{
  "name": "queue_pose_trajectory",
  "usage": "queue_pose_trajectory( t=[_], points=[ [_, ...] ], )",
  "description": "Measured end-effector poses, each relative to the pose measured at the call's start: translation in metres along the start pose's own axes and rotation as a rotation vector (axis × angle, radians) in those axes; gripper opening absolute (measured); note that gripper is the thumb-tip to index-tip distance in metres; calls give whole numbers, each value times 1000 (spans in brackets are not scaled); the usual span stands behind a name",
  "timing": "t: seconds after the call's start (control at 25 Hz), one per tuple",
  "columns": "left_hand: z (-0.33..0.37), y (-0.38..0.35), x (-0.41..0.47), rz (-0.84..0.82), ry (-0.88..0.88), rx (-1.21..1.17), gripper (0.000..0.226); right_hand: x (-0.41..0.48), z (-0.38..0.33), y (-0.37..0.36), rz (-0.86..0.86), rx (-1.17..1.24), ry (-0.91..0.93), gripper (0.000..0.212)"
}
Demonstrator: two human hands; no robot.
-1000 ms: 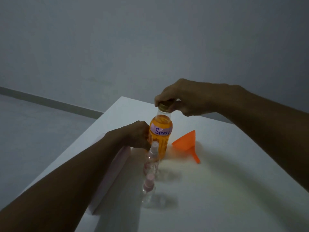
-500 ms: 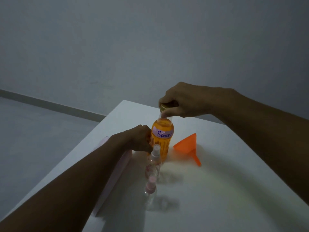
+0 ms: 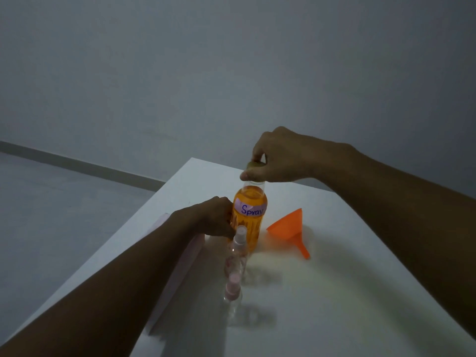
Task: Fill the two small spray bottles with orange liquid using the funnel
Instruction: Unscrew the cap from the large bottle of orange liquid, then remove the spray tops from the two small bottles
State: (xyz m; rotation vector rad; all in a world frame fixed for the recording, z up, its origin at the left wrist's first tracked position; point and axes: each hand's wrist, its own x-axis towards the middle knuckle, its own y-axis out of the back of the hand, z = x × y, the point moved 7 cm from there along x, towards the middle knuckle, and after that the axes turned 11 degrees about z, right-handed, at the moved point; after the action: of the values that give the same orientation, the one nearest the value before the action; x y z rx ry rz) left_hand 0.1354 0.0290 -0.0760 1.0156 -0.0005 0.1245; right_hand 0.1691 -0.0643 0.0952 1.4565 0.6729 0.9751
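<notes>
A clear bottle of orange liquid (image 3: pixel 249 215) with a purple "Spray" label stands upright near the table's far end. My left hand (image 3: pixel 213 217) grips its body from the left. My right hand (image 3: pixel 278 157) pinches the bottle's yellowish cap (image 3: pixel 251 165) at the top of the neck; whether the cap is still on the neck I cannot tell. Two small clear spray bottles with pink tops stand in front of it, one close (image 3: pixel 238 251) and one nearer me (image 3: pixel 232 297). An orange funnel (image 3: pixel 289 229) lies on its side to the right.
The white table (image 3: pixel 334 292) has its left edge close to my left forearm. A flat pale pink box (image 3: pixel 177 266) lies along that edge under my arm. Grey floor and a wall lie beyond the table.
My right hand has turned on the cap and risen slightly. The left hand still holds the bottle, and the view has shifted a little.
</notes>
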Motion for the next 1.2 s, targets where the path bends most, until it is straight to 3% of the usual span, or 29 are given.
queue_pose_trajectory(
  t=[0.08,0.24,0.44,0.56,0.64,0.8,1.0,1.2],
  points=[
    [2,2,-1,6,-8,19,25,-5,-3,8,-4,84,49,33],
    [7,1,-6,7,-9,35,19,-42,27,26,234,374,-89,41],
    [8,-3,-7,-47,24,41,27,-122,61,-55,404,535,-381,39],
    [11,0,-15,-91,57,17,46,-153,47,-111,392,524,-422,23],
    [7,20,-28,-40,121,128,58,-164,36,-132,408,513,-474,16],
    [21,56,-68,79,58,212,38,-168,26,-152,435,476,-510,15],
    [39,43,-97,49,18,125,52,-170,17,-171,504,526,-467,7],
    [40,25,-98,113,-20,-24,52,-188,15,-162,577,577,-498,20]
  ],
)
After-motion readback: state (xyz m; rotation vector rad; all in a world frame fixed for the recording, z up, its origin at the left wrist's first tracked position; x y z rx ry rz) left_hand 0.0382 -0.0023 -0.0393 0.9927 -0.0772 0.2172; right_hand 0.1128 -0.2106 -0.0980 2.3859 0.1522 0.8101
